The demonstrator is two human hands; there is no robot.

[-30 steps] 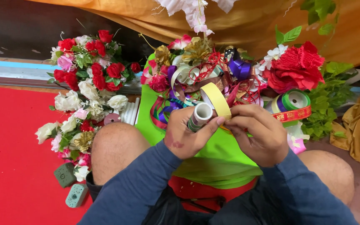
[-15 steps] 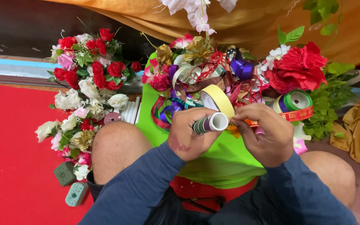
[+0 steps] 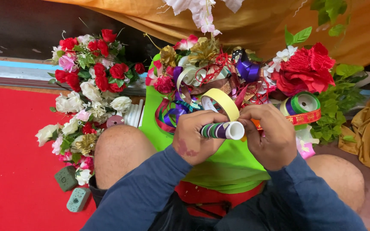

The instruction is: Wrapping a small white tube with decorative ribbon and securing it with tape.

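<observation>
My left hand (image 3: 195, 137) grips a short roll wound with green, purple and white ribbon (image 3: 223, 130), its white core end facing right. My right hand (image 3: 268, 133) touches that end with its fingertips and pinches a strip of orange-red ribbon (image 3: 305, 117) that runs off to the right. A loop of yellow ribbon (image 3: 222, 100) arches just above both hands. Both hands hover over a bright green sheet (image 3: 228, 164) lying across my lap.
A heap of curled ribbons and bows (image 3: 206, 70) lies behind the hands. Artificial red, white and pink flowers (image 3: 86, 87) sit left on the red floor (image 3: 9, 162), with two green foam blocks (image 3: 71, 188). Green ribbon spools (image 3: 302, 102) and a red flower (image 3: 307, 70) are right.
The roll has tipped from pointing upward to lying level in my left hand. My right hand has slid in against its end, and the orange-red strip shows stretched rightward.
</observation>
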